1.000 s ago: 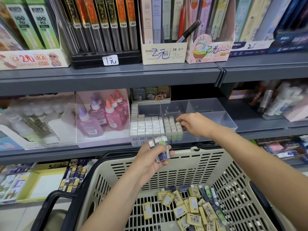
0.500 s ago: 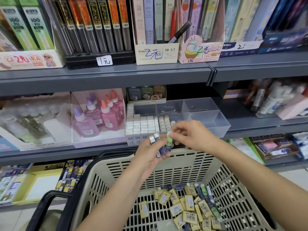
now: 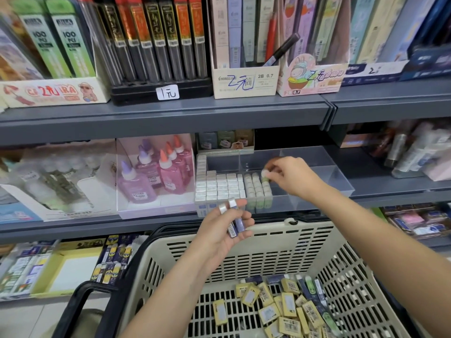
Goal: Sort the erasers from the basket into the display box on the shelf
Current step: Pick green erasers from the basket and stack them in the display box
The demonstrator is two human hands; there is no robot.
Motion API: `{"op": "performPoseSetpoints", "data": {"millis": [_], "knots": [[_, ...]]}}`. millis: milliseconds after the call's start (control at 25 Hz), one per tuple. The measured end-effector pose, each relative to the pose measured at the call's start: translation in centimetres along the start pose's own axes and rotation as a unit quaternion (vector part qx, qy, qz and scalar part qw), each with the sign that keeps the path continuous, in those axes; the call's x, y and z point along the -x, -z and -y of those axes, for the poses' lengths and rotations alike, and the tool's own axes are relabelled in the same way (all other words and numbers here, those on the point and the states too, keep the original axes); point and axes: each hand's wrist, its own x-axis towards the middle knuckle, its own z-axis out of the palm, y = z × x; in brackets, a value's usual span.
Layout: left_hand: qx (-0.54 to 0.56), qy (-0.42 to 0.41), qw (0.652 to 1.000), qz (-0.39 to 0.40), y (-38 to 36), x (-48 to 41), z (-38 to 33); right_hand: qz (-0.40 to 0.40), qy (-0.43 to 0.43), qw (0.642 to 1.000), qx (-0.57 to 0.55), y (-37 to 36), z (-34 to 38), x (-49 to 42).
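A clear display box sits on the middle shelf, its left part filled with upright rows of white erasers. My right hand pinches a green eraser at the right end of those rows. My left hand hovers in front of the box and grips two blue-sleeved erasers. Below, a beige basket holds several yellow and dark loose erasers.
Pink and purple glue bottles stand left of the box. The upper shelf carries pencil-lead boxes. Bottles stand at the right. The basket's black handle is at lower left, with stationery boxes on the shelf below.
My right hand took a green eraser from my left hand and carried it up to the box's rows. My left hand now holds two erasers instead of three.
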Motion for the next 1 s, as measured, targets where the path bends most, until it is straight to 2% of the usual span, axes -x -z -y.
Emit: {"op": "performPoseSetpoints", "data": {"millis": [240,440,640,760,1000], "knots": [[0.006,0.002,1.000,0.002,0.1,-0.1,0.0,0.087,0.029,0.992,0.081,-1.4,-0.4,-0.5],[0.016,0.005,1.000,0.005,0.0,-0.3,-0.2,0.090,0.030,0.991,0.093,-1.2,-0.6,-0.6],[-0.015,-0.022,0.999,0.022,-0.1,-0.5,-0.2,0.041,-0.014,0.999,0.006,0.4,-0.4,0.6],[-0.021,-0.034,0.999,0.024,-0.5,-0.8,0.0,-0.035,0.021,0.998,-0.052,1.2,1.4,2.6],[-0.068,-0.052,0.996,0.033,-1.7,-1.1,0.4,0.049,0.025,0.991,-0.125,1.2,4.2,5.5]]}}
